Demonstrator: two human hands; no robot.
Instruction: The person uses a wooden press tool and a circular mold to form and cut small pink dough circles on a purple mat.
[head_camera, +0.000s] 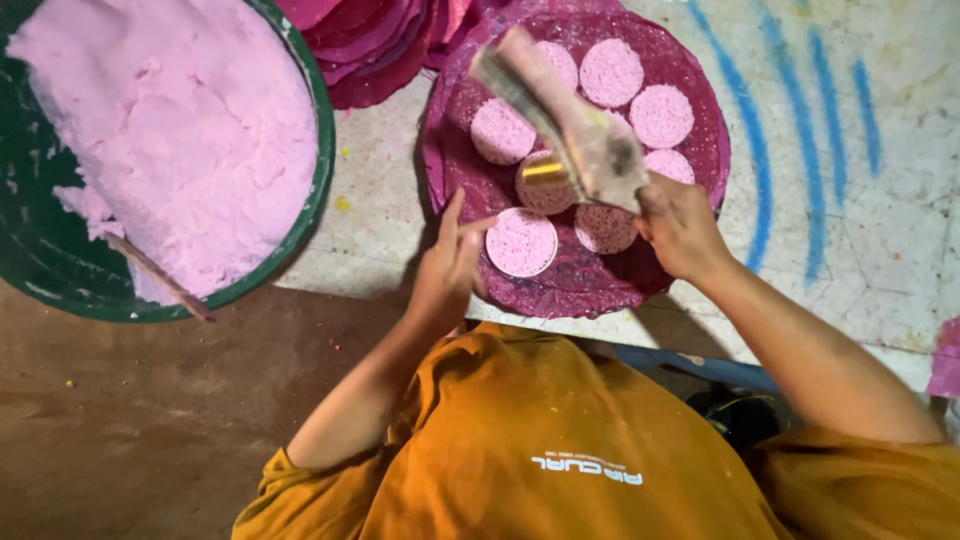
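two bare forearms reached forward from an orange shirt (520, 450) toward a round magenta tray (560, 285) on a pale, blue-streaked floor (850, 200). the left arm bent at the elbow and rose toward the tray's near edge; the left hand (448, 265) stood edge-on, fingers straight and loosely together, open, its fingertips just beside the nearest pink disc (521, 242) — whether they touched it could not be told. the right arm came in from the lower right, wrist cocked, and the right hand (678, 225) was closed around the lower end of a long, pale pink-dusted tool (560, 115) with a brass-coloured band (546, 173), held slanting up and to the left over the discs; motion blur hid its exact shape. eight or so round pink discs lay on the tray in a loose ring. to the left sat a large green basin (318, 190) heaped with pink dough (170, 130), a thin stick (160, 278) leaning at its near rim — and more magenta trays (370, 50) were stacked beyond.
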